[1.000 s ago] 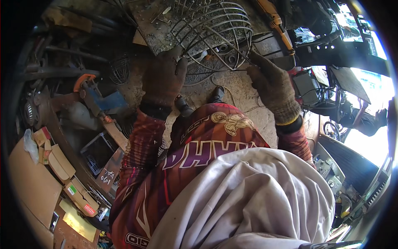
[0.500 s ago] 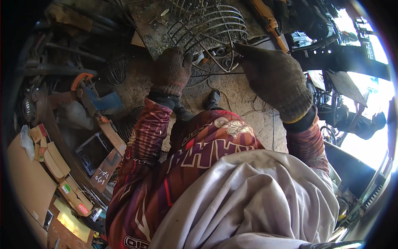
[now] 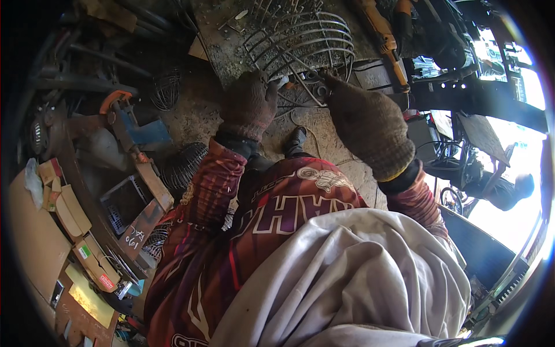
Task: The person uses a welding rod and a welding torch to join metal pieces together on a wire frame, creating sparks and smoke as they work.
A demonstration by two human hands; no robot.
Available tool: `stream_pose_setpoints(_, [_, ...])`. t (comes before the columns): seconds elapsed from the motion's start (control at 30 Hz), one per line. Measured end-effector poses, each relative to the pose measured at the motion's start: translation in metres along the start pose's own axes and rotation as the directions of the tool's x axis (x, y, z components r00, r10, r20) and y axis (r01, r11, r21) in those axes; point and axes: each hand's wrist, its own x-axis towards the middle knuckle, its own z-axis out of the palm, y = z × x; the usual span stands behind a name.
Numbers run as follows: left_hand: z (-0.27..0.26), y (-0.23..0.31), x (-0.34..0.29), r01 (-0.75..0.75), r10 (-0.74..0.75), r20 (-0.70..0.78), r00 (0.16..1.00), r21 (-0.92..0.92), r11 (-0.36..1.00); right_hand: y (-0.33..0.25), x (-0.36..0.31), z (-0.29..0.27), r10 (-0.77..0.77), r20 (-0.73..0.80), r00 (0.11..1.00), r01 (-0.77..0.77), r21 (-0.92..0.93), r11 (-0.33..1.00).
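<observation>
The wire cage [image 3: 296, 28], made of curved rods, sits over the near edge of the gritty tabletop [image 3: 222, 53]. The gloved left hand [image 3: 248, 105] has its fingers curled around the cage's near left side. The gloved right hand [image 3: 370, 126] is bunched, fingertips at the cage's near right side; I cannot tell whether they grip it.

Gap between wire cage [image 3: 305, 42] and tool [image 3: 383, 32]
</observation>
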Motion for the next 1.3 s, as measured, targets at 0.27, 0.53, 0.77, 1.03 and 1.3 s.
stream_pose_setpoints(0.27, [-0.003,-0.005,0.001,-0.076,0.076,-0.003,0.997,0.009,0.997,-0.006,0.001,0.001,0.081,0.072,0.994,-0.086,0.067,0.994])
stream_pose_setpoints(0.53, [-0.017,-0.003,0.003,-0.09,0.094,0.072,0.993,-0.06,0.994,-0.002,-0.004,0.01,0.132,0.022,0.991,-0.134,0.159,0.978])
stream_pose_setpoints(0.77, [-0.02,-0.007,0.009,-0.079,0.072,0.133,0.988,0.049,0.996,-0.004,-0.001,0.004,0.152,0.062,0.986,-0.162,0.209,0.964])
stream_pose_setpoints(1.03, [-0.025,-0.006,0.009,-0.063,0.072,0.125,0.99,-0.071,0.995,0.0,-0.003,0.009,0.164,0.058,0.985,-0.174,0.345,0.923])
stream_pose_setpoints(1.3, [-0.038,-0.017,0.012,0.068,-0.017,0.133,0.991,-0.388,0.919,0.004,-0.005,0.019,0.153,-0.013,0.988,-0.144,0.277,0.95])
